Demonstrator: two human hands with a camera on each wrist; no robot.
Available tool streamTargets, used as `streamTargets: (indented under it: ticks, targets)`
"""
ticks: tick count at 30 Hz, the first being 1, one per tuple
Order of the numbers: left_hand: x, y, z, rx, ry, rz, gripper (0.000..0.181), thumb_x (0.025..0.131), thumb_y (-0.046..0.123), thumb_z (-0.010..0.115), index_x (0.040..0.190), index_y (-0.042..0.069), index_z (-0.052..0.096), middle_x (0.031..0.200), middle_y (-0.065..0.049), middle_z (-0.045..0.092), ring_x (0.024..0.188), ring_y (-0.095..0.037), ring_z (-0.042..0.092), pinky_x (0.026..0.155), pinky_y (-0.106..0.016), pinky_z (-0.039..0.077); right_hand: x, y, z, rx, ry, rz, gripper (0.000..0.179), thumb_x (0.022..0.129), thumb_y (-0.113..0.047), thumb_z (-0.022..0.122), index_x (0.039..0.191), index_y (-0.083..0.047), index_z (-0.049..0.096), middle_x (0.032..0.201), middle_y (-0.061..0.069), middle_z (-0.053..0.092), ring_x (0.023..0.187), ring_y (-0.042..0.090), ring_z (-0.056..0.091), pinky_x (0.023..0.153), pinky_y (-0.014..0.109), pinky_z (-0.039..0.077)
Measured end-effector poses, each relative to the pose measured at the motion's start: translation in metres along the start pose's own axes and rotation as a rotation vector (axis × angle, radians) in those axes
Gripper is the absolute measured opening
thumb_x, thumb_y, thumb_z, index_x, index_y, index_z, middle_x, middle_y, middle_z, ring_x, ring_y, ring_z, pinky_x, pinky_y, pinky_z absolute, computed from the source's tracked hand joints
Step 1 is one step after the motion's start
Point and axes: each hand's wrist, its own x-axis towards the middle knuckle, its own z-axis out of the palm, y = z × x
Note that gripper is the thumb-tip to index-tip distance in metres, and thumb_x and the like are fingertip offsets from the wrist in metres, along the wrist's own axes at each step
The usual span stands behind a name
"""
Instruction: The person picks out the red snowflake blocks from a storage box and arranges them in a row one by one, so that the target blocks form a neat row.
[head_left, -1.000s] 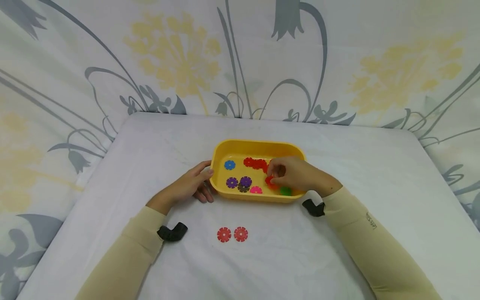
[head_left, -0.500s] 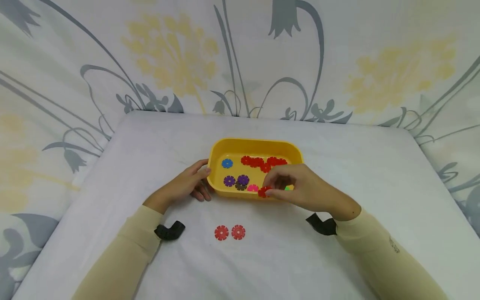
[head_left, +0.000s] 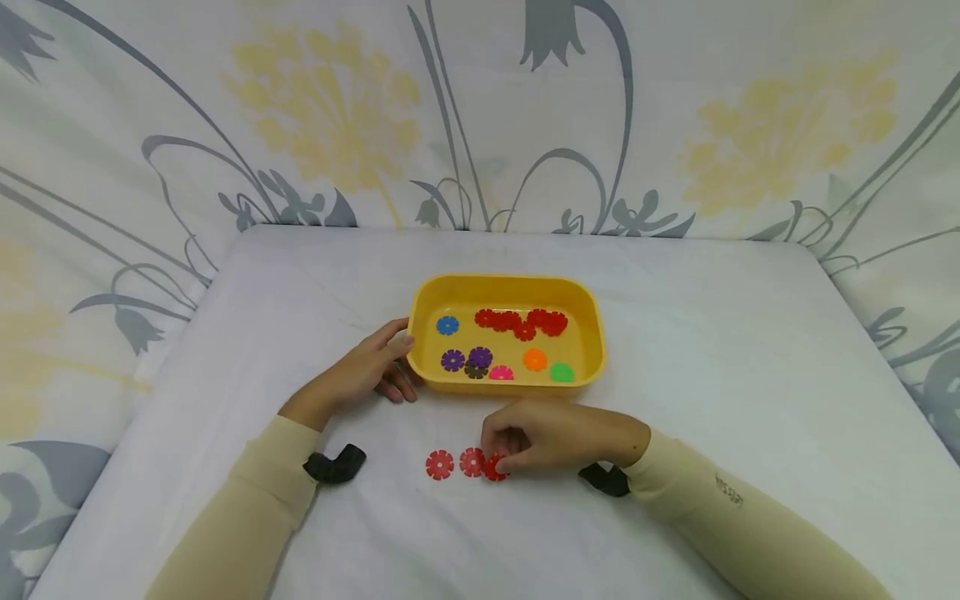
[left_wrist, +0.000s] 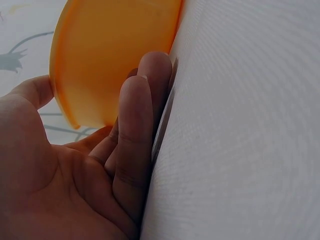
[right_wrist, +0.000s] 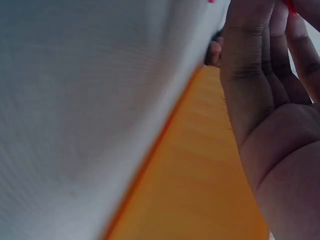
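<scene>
A yellow plastic tray (head_left: 507,387) stands on the white cloth. My left hand (head_left: 365,371) holds its left end, the thumb on the rim in the left wrist view and the other fingers low against the outside and cloth. In front of the tray, my right hand (head_left: 558,437) pinches a red notched disc (head_left: 494,468) between thumb and fingertips, low over the cloth. That disc is right beside a second red disc (head_left: 472,462); another red disc (head_left: 439,465) lies flat further left. The right wrist view shows only a sliver of red at the fingertips.
Inside the tray lie several red discs (head_left: 525,331) at the back, a blue disc (head_left: 447,325), purple discs (head_left: 453,360), a dark disc, and pink, orange (head_left: 535,360) and green (head_left: 561,372) discs. A flower-patterned cloth (head_left: 480,117) rises behind the table.
My right hand has lifted a red disc out of the tray and brought it toward me and left, down beside the two red discs on the cloth. The left hand stays at the tray.
</scene>
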Motion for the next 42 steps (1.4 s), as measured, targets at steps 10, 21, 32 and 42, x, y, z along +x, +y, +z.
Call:
streamTargets:
  ticks: [10,21,32,42]
  targets:
    - [0.001,-0.001,-0.001,-0.006,-0.004,-0.004,0.059,0.107,0.047,0.035,0.16,0.024,0.018,0.096,-0.018,0.072,0.077,-0.025,0.073,0.072,-0.031,0.061,0.004,0.008,0.002,-0.062,-0.004,0.084,0.013,0.089,-0.017,0.076,0.094,-0.025,0.066,0.078,-0.013,0.06,0.074,0.002,0.056,0.071,0.019,0.054]
    - [0.001,-0.001,-0.001,-0.002,0.001,0.001,0.058,0.108,0.044,0.035,0.16,0.024,0.018,0.1,-0.019,0.071,0.077,-0.025,0.072,0.071,-0.031,0.061,0.007,0.007,0.004,-0.139,0.06,0.07,0.009,0.09,-0.021,0.076,0.093,-0.022,0.067,0.077,-0.013,0.057,0.075,0.004,0.054,0.07,0.017,0.052]
    - [0.003,-0.002,-0.002,-0.009,-0.006,-0.002,0.058,0.108,0.045,0.035,0.16,0.025,0.018,0.098,-0.018,0.071,0.076,-0.025,0.072,0.071,-0.031,0.061,0.007,0.009,0.005,-0.139,0.065,0.075,0.009,0.09,-0.022,0.076,0.094,-0.023,0.068,0.076,-0.013,0.057,0.073,0.002,0.053,0.07,0.018,0.052]
    - [0.003,-0.002,-0.002,-0.004,-0.007,0.008,0.059,0.108,0.046,0.035,0.16,0.024,0.018,0.098,-0.018,0.072,0.076,-0.025,0.073,0.071,-0.031,0.061,-0.003,-0.005,-0.004,-0.131,0.091,0.022,0.012,0.092,-0.023,0.074,0.103,-0.021,0.071,0.078,-0.015,0.06,0.073,0.003,0.056,0.069,0.019,0.053]
